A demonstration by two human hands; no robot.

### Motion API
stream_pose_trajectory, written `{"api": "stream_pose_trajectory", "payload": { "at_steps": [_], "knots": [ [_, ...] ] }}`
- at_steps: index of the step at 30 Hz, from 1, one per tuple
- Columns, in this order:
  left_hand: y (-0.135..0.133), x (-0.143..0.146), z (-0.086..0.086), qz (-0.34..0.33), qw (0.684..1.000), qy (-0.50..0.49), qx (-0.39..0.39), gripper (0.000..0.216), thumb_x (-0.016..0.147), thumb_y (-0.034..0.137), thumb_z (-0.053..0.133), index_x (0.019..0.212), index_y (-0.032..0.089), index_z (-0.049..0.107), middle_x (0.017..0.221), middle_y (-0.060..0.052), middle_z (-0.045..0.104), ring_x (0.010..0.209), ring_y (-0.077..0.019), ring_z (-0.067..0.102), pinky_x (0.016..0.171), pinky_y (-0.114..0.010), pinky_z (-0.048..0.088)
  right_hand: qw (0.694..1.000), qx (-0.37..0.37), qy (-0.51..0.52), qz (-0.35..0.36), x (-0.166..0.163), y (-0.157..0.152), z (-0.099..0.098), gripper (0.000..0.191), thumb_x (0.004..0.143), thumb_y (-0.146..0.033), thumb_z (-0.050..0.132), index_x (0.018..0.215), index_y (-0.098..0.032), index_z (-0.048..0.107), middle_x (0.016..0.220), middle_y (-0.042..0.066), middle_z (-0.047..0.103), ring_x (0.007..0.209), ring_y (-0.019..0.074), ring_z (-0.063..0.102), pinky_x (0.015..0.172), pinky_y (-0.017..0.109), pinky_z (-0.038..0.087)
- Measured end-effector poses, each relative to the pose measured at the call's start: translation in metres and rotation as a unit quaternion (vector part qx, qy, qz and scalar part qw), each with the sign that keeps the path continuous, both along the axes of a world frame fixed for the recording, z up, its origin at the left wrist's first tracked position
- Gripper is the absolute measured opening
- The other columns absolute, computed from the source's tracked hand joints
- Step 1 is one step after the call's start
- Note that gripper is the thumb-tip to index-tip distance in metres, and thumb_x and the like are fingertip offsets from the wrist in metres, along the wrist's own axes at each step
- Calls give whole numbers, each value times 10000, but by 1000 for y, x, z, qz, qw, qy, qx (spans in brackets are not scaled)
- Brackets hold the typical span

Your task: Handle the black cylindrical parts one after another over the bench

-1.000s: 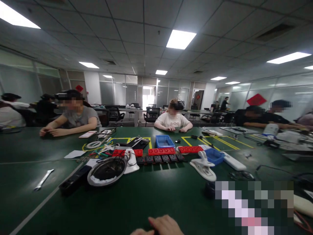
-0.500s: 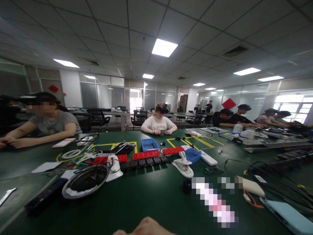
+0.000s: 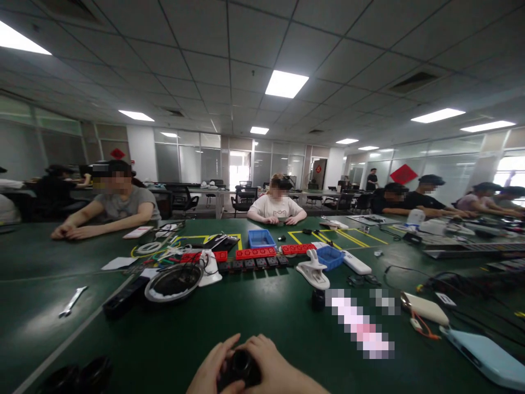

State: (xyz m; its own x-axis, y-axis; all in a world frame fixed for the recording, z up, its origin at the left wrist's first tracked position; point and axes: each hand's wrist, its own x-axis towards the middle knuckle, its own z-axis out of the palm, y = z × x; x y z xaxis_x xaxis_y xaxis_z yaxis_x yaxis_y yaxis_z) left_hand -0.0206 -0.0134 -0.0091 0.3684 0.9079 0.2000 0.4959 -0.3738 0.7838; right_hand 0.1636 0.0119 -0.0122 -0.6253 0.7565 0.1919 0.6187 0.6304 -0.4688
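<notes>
At the lower edge of the head view, my left hand (image 3: 208,365) and my right hand (image 3: 273,362) are curled around a black round part (image 3: 241,362) with a raised, hollow neck on top. The left fingers close on its left side, the right fingers wrap its right and far sides. Its underside is hidden by my hands. Two more dark round parts (image 3: 94,374) lie at the bottom left; their exact kind cannot be made out. A small black cylinder (image 3: 319,300) stands farther off on the green table (image 3: 270,298).
A round metal dish (image 3: 150,293), a wrench (image 3: 74,302) and a white clip stand (image 3: 314,271) lie around. Red and black socket strips (image 3: 256,253) run across the middle, near blue trays (image 3: 261,239). At right are a light-blue box (image 3: 484,355) and cables. Co-workers (image 3: 276,205) sit opposite.
The view has tipped down and turned left, so the wrench shows whole and dark parts appear at bottom left. Both my hands and the black part between them have come into sight.
</notes>
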Motion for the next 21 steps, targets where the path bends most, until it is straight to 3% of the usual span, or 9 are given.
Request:
{"api": "stream_pose_trajectory", "payload": {
  "at_steps": [4, 9, 13, 17, 21],
  "knots": [
    [-10, 4, 17, -42, 999, -2, 18, 365, 719, 253, 575, 1082, 218, 560, 1007, -51, 572, 871, -219, 532, 692, -273, 446, 998, -61, 9, 23, 11, -7, 23, 419, 577, -280, 785, 946, -178, 616, 916, -8, 598, 862, 170, 536, 750, 231, 395],
    [-20, 14, 24, 58, 998, -8, 4, 267, 680, 170, 601, 945, 173, 570, 937, -42, 560, 867, -219, 529, 731, -300, 436, 997, -35, -19, -62, -1, -8, 20, 410, 526, -374, 794, 807, -158, 590, 783, -13, 565, 720, 160, 509, 636, 237, 385],
    [-21, 20, 21, 129, 991, -3, 27, 244, 682, 149, 587, 922, 150, 542, 897, -43, 542, 864, -225, 531, 765, -335, 431, 991, 2, -15, -132, -16, -18, 15, 301, 623, -311, 687, 828, -150, 538, 848, 52, 545, 821, 234, 472, 748, 356, 354],
    [-18, 23, 23, 99, 994, 4, 48, 330, 702, 133, 576, 1028, 149, 527, 970, -57, 526, 908, -213, 520, 782, -311, 425, 992, 7, 1, -128, -16, -23, 16, 339, 669, -242, 629, 972, -128, 526, 963, 89, 546, 907, 253, 467, 810, 387, 336],
    [-13, 18, 24, 38, 998, 10, 48, 399, 710, 152, 600, 1103, 195, 543, 972, -34, 531, 916, -199, 526, 804, -287, 418, 997, -42, 8, -64, -2, -13, 20, 429, 650, -208, 684, 1044, -134, 534, 971, 51, 586, 877, 205, 520, 777, 306, 387]
  ]
}}
